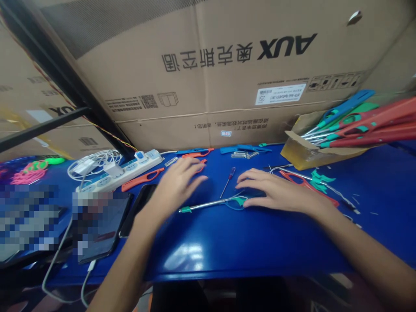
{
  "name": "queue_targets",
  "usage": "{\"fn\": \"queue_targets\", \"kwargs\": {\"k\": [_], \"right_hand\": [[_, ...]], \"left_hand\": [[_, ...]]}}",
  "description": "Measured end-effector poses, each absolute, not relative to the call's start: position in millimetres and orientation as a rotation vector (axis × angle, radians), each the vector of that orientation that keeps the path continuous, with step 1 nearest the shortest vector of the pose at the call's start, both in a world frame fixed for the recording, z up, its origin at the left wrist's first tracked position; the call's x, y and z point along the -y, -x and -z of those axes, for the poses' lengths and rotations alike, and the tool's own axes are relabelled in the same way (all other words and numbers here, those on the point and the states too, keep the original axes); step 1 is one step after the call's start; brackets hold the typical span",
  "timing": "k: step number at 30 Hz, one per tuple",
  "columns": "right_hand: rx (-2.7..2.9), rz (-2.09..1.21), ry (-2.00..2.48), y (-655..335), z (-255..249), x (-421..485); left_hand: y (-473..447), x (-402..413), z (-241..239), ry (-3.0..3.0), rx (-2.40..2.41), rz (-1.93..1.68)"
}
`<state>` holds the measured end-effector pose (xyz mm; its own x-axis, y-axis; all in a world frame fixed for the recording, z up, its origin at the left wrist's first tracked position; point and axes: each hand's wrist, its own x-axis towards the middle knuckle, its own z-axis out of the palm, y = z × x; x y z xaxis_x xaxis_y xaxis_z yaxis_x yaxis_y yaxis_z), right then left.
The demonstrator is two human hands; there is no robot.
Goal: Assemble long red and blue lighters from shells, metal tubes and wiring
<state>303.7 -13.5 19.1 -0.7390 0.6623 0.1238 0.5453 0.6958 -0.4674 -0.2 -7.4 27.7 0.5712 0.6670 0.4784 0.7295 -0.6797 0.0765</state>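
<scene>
From my head, the camera looks forward and down, close above my left hand point(173, 190), right hand point(273, 190) and the blue table point(253, 242).

I can't tell whether the right hand point(269, 190) touches the green-trimmed blue handle point(239, 200). Beside the left hand point(177, 186), the wrist hides part of a black phone point(134, 210); farther left, a dark-screened device point(105, 238) is partly blurred out. Past the right hand, red handles point(383, 123) run out of view.

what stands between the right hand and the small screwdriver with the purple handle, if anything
Nothing visible: only blue tabletop shows between the right hand and the screwdriver. The slim silver metal rod with green ends lies nearer the person.
</scene>
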Motion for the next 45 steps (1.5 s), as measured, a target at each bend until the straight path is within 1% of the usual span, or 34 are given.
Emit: {"fn": "queue_targets", "kwargs": {"k": [3, 6, 10, 12, 15, 18, 22, 24, 26, 30, 35, 39, 45], "right_hand": [[2.607, -0.475, 0.987, -306.4, -15.8, 11.1], [2.595, -0.362, 1.004, -309.0, -14.9, 9.6], [2.604, -0.325, 0.989, -309.1, -16.7, 9.7], [2.608, -0.338, 0.991, -308.9, -17.1, 9.5], [2.604, -0.379, 0.992, -309.5, -16.0, 8.1], [2.6, -0.448, 0.984, -309.8, -14.6, 6.6], [2.645, -0.596, 0.978, -306.2, -14.0, 6.6], [2.669, -0.65, 0.983, -304.3, -12.8, 6.9], [2.68, -0.68, 1.008, -304.0, -10.3, 6.6], [2.687, -0.71, 1.1, -307.5, -4.6, 3.9], [2.682, -0.706, 1.108, -307.7, -2.3, 3.0], [2.677, -0.687, 1.109, -304.7, -0.2, 4.7], [2.697, -0.608, 1.129, -301.9, 1.3, 6.6]], "left_hand": [[31.3, 26.7, -29.2, 2.386, 1.523, 0.703], [55.0, 58.3, -9.0, 2.218, 1.758, 0.584], [68.1, 86.8, 22.3, 2.043, 1.885, 0.579], [66.0, 88.7, 27.0, 2.035, 1.901, 0.673], [53.7, 76.5, 16.4, 2.06, 1.863, 0.904], [32.9, 48.9, -5.4, 2.271, 1.715, 0.948], [-1.7, 0.4, -21.3, 2.486, 1.559, 0.687], [-17.7, -19.0, -18.2, 2.522, 1.566, 0.506], [-29.8, -30.0, -10.6, 2.546, 1.57, 0.453], [-39.5, -27.5, 3.4, 2.529, 1.51, 0.627], [-38.0, -12.2, 7.4, 2.674, 1.348, 0.823], [-39.8, -7.9, 8.0, 2.747, 1.313, 0.846], [-44.0, -4.5, 9.2, 2.893, 1.218, 0.751]]}}
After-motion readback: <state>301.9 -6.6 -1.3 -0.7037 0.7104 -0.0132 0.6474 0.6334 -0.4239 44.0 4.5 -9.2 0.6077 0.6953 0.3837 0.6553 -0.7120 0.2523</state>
